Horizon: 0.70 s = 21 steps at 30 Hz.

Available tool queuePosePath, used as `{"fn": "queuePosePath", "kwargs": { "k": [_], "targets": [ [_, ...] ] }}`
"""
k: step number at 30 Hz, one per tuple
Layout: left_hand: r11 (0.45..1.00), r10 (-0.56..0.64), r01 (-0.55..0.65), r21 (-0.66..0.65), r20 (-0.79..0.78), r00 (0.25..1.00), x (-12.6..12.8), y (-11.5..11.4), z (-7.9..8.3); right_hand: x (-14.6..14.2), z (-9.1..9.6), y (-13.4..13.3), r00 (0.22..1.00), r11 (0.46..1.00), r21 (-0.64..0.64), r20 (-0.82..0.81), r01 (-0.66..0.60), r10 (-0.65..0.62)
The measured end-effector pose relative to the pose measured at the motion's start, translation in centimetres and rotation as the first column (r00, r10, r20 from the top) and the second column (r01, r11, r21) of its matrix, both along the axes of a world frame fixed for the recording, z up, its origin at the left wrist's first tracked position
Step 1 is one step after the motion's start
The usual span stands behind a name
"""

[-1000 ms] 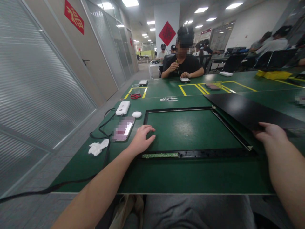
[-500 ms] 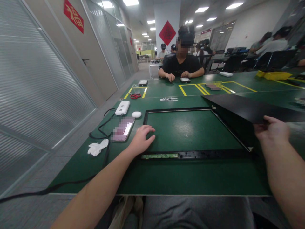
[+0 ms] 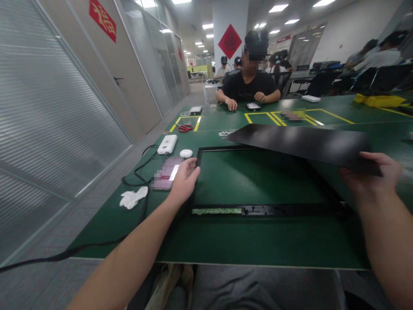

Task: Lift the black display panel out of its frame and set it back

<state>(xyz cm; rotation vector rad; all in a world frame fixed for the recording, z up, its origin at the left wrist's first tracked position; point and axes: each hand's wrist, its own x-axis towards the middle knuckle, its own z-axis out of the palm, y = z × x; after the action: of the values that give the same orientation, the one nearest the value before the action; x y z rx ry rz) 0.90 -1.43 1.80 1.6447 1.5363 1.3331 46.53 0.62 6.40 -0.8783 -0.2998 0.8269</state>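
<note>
The right hand (image 3: pixel 374 176) grips the dark panel (image 3: pixel 300 140) by its right end, apparently to keep it tilted over the frame (image 3: pixel 267 211) — the left hand (image 3: pixel 184 181), loosely spread at the frame's left side, perhaps steadies that.

One head-worn camera gives the only view, from above the lap (image 3: pixel 267 286), just behind the near edge of the green table (image 3: pixel 258 245), facing forward and down across it. It sits close to the left hand (image 3: pixel 184 180) and right hand (image 3: pixel 377 176), yet sweeps wide past the far edge to a co-worker (image 3: pixel 250 88) and the ceiling lights (image 3: pixel 279 7).
</note>
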Motion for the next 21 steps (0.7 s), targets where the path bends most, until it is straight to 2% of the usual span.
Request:
{"fn": "queuePosePath", "kwargs": {
  "k": [2,5,8,10,12,14,17,21],
  "targets": [
    [0.997,0.061,-0.045,-0.068,0.250,0.966,-0.2,0.3,0.2,0.0,-0.1,-0.1,1.000,0.999,-0.051,0.016,-0.009,0.009],
    [0.985,0.090,0.011,-0.170,0.575,0.813,-0.3,0.5,1.0,-0.5,0.0,-0.7,0.992,0.992,-0.072,0.068,-0.102,0.107],
    [0.951,0.083,0.168,-0.260,0.736,0.671,-0.1,0.2,1.9,-1.4,0.3,-1.4,0.980,0.979,-0.139,0.112,-0.148,0.164],
    [0.920,0.073,0.256,-0.295,0.773,0.631,0.0,-0.1,2.4,-1.7,0.4,-1.6,0.980,0.973,-0.203,0.139,-0.115,0.145],
    [0.900,0.061,0.302,-0.314,0.777,0.626,0.1,-0.3,2.6,-1.8,0.3,-1.6,0.971,0.964,-0.229,0.164,-0.131,0.171],
    [0.896,0.051,0.302,-0.326,0.750,0.660,0.0,-0.4,2.7,-1.8,0.1,-1.5,0.946,0.939,-0.258,0.172,-0.227,0.276],
    [0.920,0.046,0.242,-0.309,0.697,0.716,-0.4,-0.3,2.8,-1.6,-0.1,-1.4,0.886,0.874,-0.334,0.180,-0.353,0.427],
    [0.954,0.033,0.188,-0.234,0.705,0.709,-0.8,-0.4,3.1,-1.2,-0.5,-1.0,0.847,0.823,-0.414,0.190,-0.390,0.497]
  ]
}}
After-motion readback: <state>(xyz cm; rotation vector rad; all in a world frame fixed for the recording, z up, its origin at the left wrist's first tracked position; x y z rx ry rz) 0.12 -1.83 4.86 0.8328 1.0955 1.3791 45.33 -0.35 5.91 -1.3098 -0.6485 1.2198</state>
